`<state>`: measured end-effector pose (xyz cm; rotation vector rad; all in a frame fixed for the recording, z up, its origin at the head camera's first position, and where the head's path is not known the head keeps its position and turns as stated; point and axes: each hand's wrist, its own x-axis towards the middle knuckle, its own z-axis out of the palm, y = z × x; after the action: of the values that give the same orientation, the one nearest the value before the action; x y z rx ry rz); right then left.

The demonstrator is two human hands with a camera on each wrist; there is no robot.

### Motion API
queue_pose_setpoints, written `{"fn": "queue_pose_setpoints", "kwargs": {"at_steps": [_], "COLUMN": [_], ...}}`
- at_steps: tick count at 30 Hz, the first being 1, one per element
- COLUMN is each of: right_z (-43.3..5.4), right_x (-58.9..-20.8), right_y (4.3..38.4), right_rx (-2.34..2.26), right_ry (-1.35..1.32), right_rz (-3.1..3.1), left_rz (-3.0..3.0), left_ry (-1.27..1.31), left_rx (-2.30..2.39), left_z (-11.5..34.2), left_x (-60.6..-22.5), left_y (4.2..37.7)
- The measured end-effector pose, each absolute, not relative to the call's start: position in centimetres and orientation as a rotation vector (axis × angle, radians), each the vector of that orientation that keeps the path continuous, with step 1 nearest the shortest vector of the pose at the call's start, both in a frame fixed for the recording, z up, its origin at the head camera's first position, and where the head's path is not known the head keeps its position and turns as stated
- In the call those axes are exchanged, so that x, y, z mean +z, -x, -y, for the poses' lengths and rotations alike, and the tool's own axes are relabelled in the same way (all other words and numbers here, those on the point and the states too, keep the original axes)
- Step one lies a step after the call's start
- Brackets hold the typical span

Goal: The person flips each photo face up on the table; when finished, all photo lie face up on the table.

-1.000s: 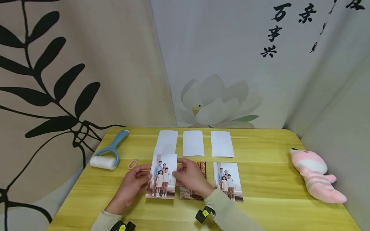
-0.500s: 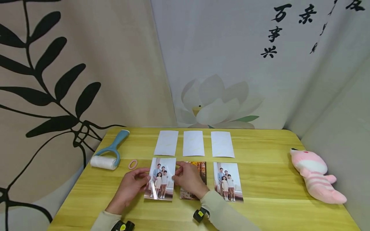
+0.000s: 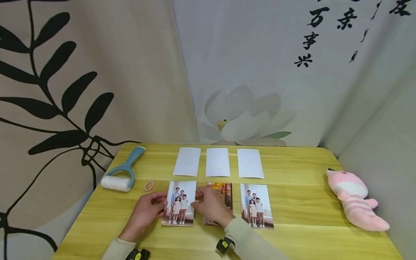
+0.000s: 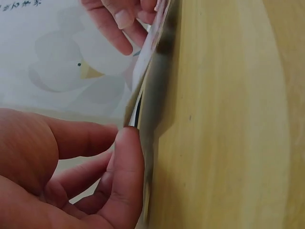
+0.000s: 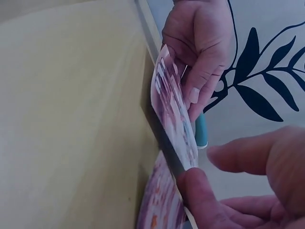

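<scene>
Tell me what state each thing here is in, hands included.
Left family photo, picture side up, at least partly raised
Left hand, pinching that photo's left edge
Right hand, at its right edge, thumb and finger parted
Autumn photo, picture side up, partly hidden
Right family photo, lying picture side up
White cards, three, flat in a row
Blue-handled roller, lying down
Pink ring, lying flat
Plush toy, lying down

White hanging (image 3: 250, 47): black brush characters 万 (image 3: 317, 17), 事 (image 3: 310, 40), 兴 (image 3: 303, 60) in column; 亲 (image 3: 347, 18) and, at frame edge, 友 (image 3: 400, 8) farther right. Slender strokes (image 3: 354, 56) between last two: illegible. White cards (image 3: 218, 158): faint yellowish marks, unreadable.
</scene>
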<state>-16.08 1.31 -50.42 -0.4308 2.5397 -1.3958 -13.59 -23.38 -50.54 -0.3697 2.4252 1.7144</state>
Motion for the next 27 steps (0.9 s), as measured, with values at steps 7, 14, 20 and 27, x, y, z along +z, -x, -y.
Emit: {"fn": "queue_pose_setpoints", "kwargs": {"at_steps": [7,14,20,27], "right_z": [-1.6,-1.9,-2.5,-3.5], "right_x": [-50.5,-50.4,-50.3,-49.4], "right_y": [16.0,15.9,16.0,16.3], "right_rx": [-1.356,-1.369,-1.434,-1.465], "right_ry": [0.435,0.478,0.513,0.534], "right_rz": [-2.518,-2.5,-2.455,-2.443], "left_rz": [-2.435,-2.489,-2.531,-2.598], "left_ry": [0.366,0.384,0.377,0.311], "left_rx": [1.687,1.628,1.595,1.589], "left_z": [23.5,23.6,23.2,21.8], "left_x": [-50.6,-50.3,-49.7,-49.0], "left_y": [13.5,13.3,13.1,13.7]}}
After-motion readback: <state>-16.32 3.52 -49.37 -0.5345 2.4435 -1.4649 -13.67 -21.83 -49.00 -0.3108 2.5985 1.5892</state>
